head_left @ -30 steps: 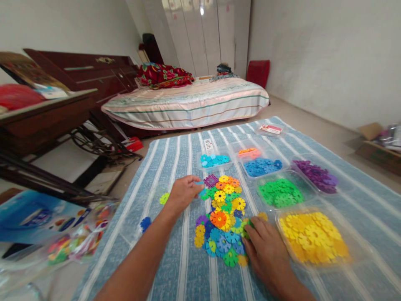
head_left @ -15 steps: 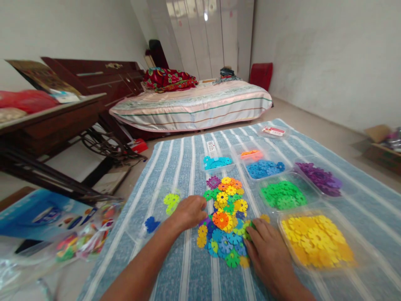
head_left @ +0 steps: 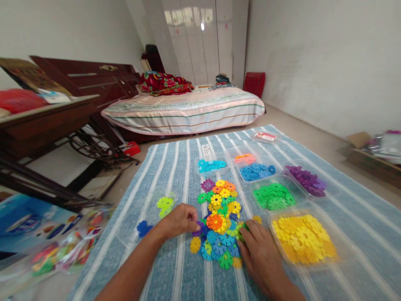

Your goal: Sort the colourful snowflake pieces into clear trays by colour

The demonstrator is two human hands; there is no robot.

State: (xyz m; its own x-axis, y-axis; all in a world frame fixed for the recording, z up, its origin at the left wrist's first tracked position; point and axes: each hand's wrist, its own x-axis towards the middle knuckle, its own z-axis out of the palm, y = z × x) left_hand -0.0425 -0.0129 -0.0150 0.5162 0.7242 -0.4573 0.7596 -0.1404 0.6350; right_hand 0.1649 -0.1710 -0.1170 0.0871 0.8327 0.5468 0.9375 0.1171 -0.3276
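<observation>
Flower discs (head_left: 219, 221) – smooth plastic; trays (head_left: 341, 246) – clear glossy plastic; striped mat (head_left: 175, 167) – matt woven cloth.

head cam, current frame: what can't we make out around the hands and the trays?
- Left hand: fingertips curl over a purple piece; whether it is gripped is hidden.
- Right hand: covers the pile's right edge; pieces beneath unseen.
- Orange tray: too small to count pieces.
- Label on the blanket: print too small to read.
- Plastic bag: blurred, cut by the left edge.

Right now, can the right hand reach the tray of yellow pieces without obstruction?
Probably yes. The right hand rests beside the tray of yellow pieces, with only bare blanket between them.
</observation>
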